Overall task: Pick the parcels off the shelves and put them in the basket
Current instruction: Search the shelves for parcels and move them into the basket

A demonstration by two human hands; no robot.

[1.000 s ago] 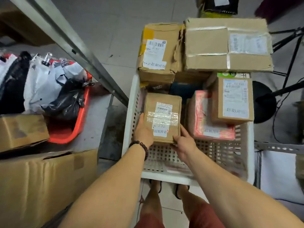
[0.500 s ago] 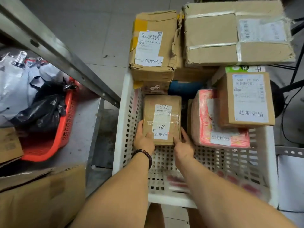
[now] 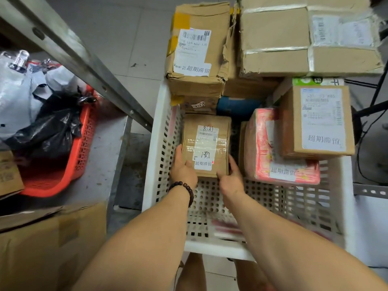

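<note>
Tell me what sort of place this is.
Probably a parcel depot or pickup-point storeroom. Taped cardboard parcels with shipping labels sit piled in a white basket, the left hand and right hand grip a small parcel inside it, a metal shelf rail runs alongside, and a red basket holds bagged mailers.

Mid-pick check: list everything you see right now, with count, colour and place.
white basket: 1, white, centre.
small brown parcel: 1, brown, basket's left side.
pink parcel: 1, pink, basket's right side.
labelled box: 1, brown, over the pink parcel.
crumpled box: 1, brown, basket's far left.
taped box: 1, brown, basket's far right.
red basket: 1, red, left shelf.
black bag: 1, black, in red basket.
large carton: 1, brown, lower left.
left hand: 1, holds parcel's left edge.
right hand: 1, holds parcel's right edge.
</note>
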